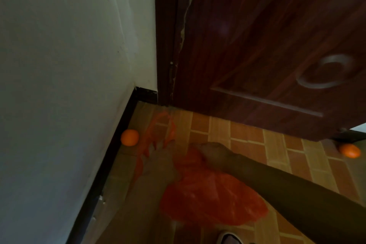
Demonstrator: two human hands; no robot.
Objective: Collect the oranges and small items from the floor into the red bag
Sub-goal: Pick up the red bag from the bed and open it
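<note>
The red bag (210, 202), thin translucent plastic, hangs low over the floor in the middle of the view. My right hand (211, 153) comes in from the lower right and grips the bag's upper edge. My left hand (158, 154) is motion-blurred; its fingers are in the bag's handle loop, which trails up toward the door corner. One orange (129, 137) lies on the floor against the black baseboard at the left. A second orange (349, 150) lies at the far right, just below the door's bottom corner.
A white wall (69, 65) with a black baseboard (111, 162) closes the left side. A dark wooden door (267, 45) stands ajar ahead. The floor (277, 154) is brick-patterned tile. The tip of a shoe (229, 238) shows at the bottom edge.
</note>
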